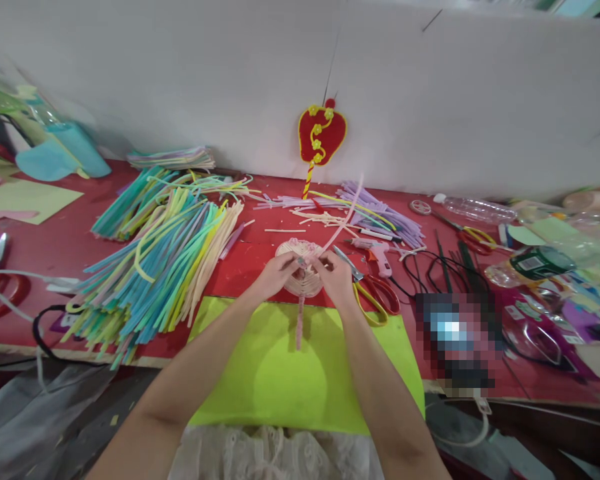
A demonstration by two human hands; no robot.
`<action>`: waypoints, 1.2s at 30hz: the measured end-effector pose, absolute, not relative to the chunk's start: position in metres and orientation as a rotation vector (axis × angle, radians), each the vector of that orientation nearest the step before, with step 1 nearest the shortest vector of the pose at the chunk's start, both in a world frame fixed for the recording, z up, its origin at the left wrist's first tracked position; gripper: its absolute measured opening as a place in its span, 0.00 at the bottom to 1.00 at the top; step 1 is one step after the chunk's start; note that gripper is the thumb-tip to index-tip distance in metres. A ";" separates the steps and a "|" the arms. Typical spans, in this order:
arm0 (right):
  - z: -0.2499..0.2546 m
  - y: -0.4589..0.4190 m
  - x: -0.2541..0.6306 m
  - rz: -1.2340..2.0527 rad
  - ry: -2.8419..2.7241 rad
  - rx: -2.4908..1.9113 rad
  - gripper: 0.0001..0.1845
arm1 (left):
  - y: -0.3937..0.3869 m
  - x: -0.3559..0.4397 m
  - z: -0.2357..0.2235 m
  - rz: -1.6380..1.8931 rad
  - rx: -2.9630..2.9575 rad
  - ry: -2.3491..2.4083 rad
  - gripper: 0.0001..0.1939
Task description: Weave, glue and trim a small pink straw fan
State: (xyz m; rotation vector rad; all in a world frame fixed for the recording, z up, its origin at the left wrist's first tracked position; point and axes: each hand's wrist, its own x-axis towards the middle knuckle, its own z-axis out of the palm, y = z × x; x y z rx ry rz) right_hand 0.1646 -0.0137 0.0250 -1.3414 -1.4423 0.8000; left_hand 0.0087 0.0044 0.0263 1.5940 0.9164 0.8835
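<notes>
A round, pale pink fan [303, 289] made of coiled pipe cleaners lies below my hands, its pink handle [299, 327] pointing towards me. My right hand [334, 272] pinches a light pink pipe cleaner [349, 215], whose free end sticks up to the back right. Close beside it, over the left half of the fan, my left hand [279, 272] has its fingertips pressed together. What sits between those fingertips is too small to make out. Small pink loops show along the fan's far edge. Both hands partly cover the fan.
A large bundle of coloured pipe cleaners [165, 260] lies left, purple ones [380, 213] behind right. Scissors [373, 297] and a glue gun [380, 257] lie right of my hand. A red fan [323, 135] leans at the wall. A yellow-green sheet [290, 380] covers the table's front.
</notes>
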 end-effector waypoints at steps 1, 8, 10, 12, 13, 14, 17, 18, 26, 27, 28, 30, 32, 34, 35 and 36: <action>0.025 -0.014 0.165 0.793 -1.429 -1.345 0.13 | 0.005 0.009 0.026 0.889 1.578 0.905 0.12; 0.021 -0.010 0.166 0.828 -1.341 -1.334 0.13 | 0.007 0.011 0.019 0.924 1.522 0.893 0.08; 0.019 -0.009 0.166 0.891 -1.331 -1.318 0.13 | 0.007 0.011 0.020 0.930 1.524 0.902 0.07; 0.018 -0.008 0.166 0.973 -1.304 -1.287 0.15 | 0.007 0.010 0.021 0.940 1.525 0.898 0.07; 0.017 -0.008 0.166 1.006 -1.293 -1.267 0.15 | 0.006 0.010 0.021 0.946 1.523 0.893 0.07; 0.017 -0.008 0.165 1.026 -1.285 -1.249 0.15 | 0.006 0.010 0.022 0.949 1.522 0.885 0.07; 0.018 -0.008 0.165 1.027 -1.287 -1.222 0.15 | 0.005 0.009 0.024 0.949 1.534 0.851 0.11; 0.018 -0.009 0.165 1.021 -1.288 -1.222 0.15 | 0.005 0.008 0.024 0.950 1.539 0.836 0.12; 0.020 -0.011 0.165 0.991 -1.309 -1.240 0.14 | 0.002 0.008 0.024 0.951 1.410 0.793 0.19; 0.021 -0.011 0.165 0.992 -1.317 -1.239 0.14 | 0.002 0.008 0.022 0.947 1.362 0.783 0.19; 0.022 -0.012 0.165 0.993 -1.326 -1.239 0.14 | 0.002 0.009 0.020 0.942 1.310 0.768 0.19; 0.024 -0.013 0.166 0.991 -1.351 -1.238 0.13 | 0.003 0.009 0.015 0.925 1.214 0.723 0.19; 0.027 -0.014 0.167 0.975 -1.374 -1.238 0.12 | 0.003 0.009 0.011 0.888 1.145 0.675 0.18; 0.029 -0.015 0.169 0.952 -1.386 -1.242 0.11 | 0.004 0.008 0.010 0.845 1.112 0.641 0.18; 0.029 -0.015 0.169 0.944 -1.389 -1.244 0.11 | 0.004 0.008 0.011 0.828 1.112 0.630 0.18; 0.030 -0.015 0.169 0.938 -1.388 -1.244 0.10 | 0.004 0.007 0.012 0.814 1.124 0.618 0.17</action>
